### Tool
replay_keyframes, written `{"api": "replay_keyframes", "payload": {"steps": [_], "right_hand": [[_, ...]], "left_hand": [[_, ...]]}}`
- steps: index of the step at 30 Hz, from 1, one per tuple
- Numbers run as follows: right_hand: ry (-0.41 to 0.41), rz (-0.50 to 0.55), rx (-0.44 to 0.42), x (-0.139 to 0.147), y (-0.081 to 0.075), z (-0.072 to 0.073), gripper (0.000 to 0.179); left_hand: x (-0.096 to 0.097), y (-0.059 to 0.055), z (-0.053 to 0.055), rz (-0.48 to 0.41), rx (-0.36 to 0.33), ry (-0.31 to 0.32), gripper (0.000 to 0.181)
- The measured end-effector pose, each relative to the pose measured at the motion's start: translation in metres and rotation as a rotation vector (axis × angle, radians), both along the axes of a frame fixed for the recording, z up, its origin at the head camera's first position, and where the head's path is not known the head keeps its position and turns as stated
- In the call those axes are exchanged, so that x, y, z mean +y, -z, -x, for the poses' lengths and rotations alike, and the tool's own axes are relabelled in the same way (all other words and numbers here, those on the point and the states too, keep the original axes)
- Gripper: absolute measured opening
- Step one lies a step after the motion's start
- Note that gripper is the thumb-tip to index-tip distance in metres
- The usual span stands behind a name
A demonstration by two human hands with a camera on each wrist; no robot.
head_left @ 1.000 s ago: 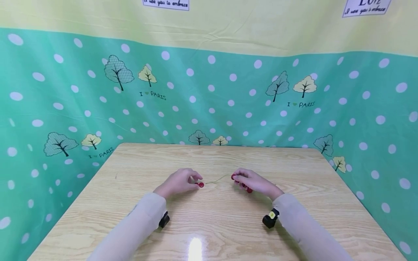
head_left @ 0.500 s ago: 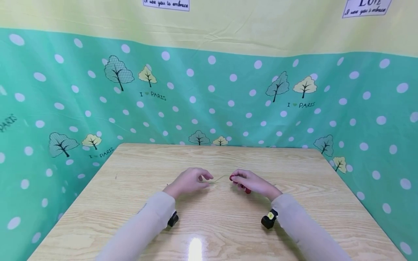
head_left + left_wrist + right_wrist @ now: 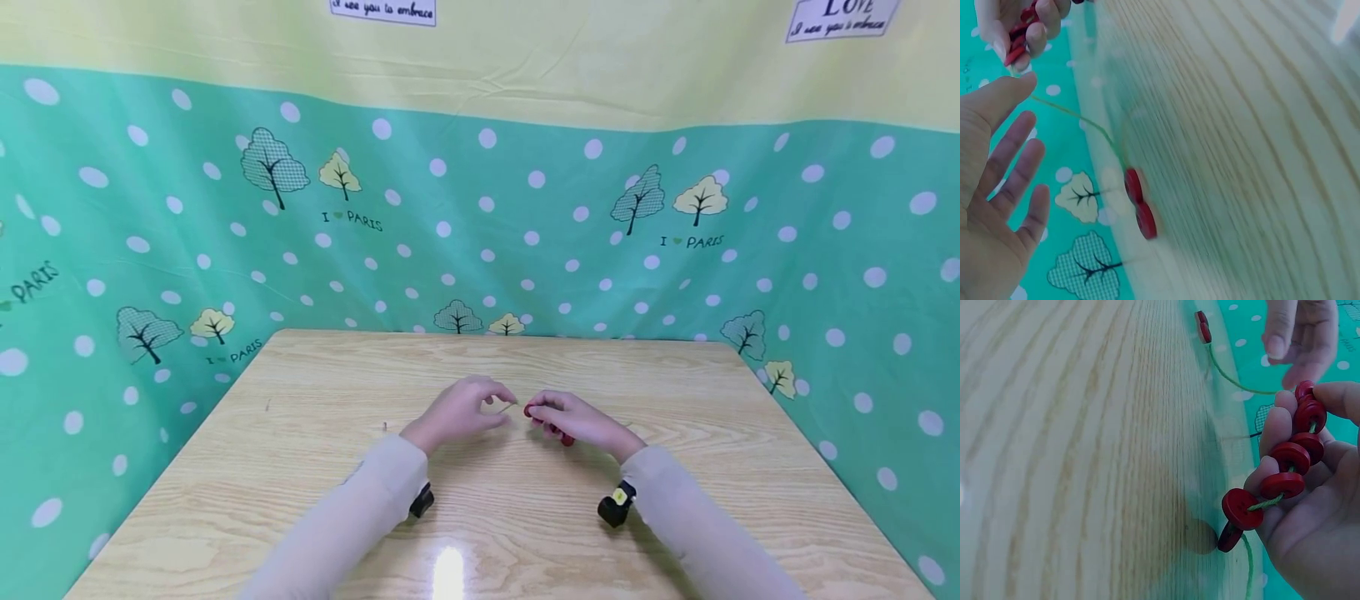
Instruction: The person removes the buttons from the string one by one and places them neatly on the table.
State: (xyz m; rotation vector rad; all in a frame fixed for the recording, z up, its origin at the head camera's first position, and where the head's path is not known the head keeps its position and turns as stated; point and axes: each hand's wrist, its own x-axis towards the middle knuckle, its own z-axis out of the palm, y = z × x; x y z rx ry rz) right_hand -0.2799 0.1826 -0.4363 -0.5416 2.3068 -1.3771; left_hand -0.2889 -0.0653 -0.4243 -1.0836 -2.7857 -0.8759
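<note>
My right hand point(image 3: 581, 417) holds a row of red buttons point(image 3: 1288, 456) threaded on a green string, thumb and fingertips pinching the end button. From there the green string point(image 3: 1075, 114) runs past my left hand point(image 3: 468, 408) to a pair of red buttons point(image 3: 1141, 203) at its other end. Whether that pair touches the table, I cannot tell. In the left wrist view my left hand's fingers point(image 3: 1029, 153) are spread, its thumb in front of the string. Seen in the right wrist view, the left fingertips stand apart, close to the string. A loose tail of string point(image 3: 1249, 565) hangs below the row.
The wooden table point(image 3: 480, 517) lies beneath both hands. Behind it hangs a green dotted curtain point(image 3: 480, 225) with printed trees. Black wrist cameras point(image 3: 615, 508) sit at both sleeves.
My left hand has moved right, closer to my right hand. The pair of buttons by its fingertips has passed out of sight in the head view. My right hand has barely moved.
</note>
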Motion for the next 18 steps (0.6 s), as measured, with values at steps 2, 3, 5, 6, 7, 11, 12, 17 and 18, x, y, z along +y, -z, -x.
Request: {"api": "replay_keyframes", "payload": {"steps": [2,3,5,6,7,11,12,17,18], "right_hand": [[0.0,0.001,-0.003,-0.001,0.0,0.0,0.038],[0.0,0.002,-0.004,-0.001,0.0,0.0,0.037],[0.001,0.005,-0.005,-0.001,0.0,0.0,0.038],[0.001,0.008,-0.008,-0.001,0.0,0.0,0.038],[0.001,0.01,-0.009,-0.001,0.0,0.0,0.038],[-0.004,0.019,-0.003,0.0,0.001,0.0,0.037],[-0.005,0.02,-0.001,0.0,0.001,-0.001,0.037],[-0.011,0.021,0.004,-0.002,-0.001,0.0,0.035],[-0.011,0.019,0.003,-0.002,-0.001,0.0,0.035]], "left_hand": [[0.003,-0.001,0.0,-0.001,0.011,0.006,0.029],[0.005,-0.001,0.0,-0.001,0.014,0.008,0.029],[0.007,-0.001,-0.001,-0.002,0.021,0.015,0.03],[0.009,-0.002,-0.001,-0.002,0.021,0.018,0.03],[0.01,-0.002,-0.001,-0.003,0.023,0.022,0.03],[0.015,-0.001,-0.001,-0.006,0.042,0.033,0.03],[0.016,-0.001,-0.001,-0.008,0.049,0.035,0.03],[0.02,-0.002,-0.002,-0.022,0.081,0.032,0.031],[0.021,-0.002,-0.003,-0.024,0.087,0.029,0.031]]}}
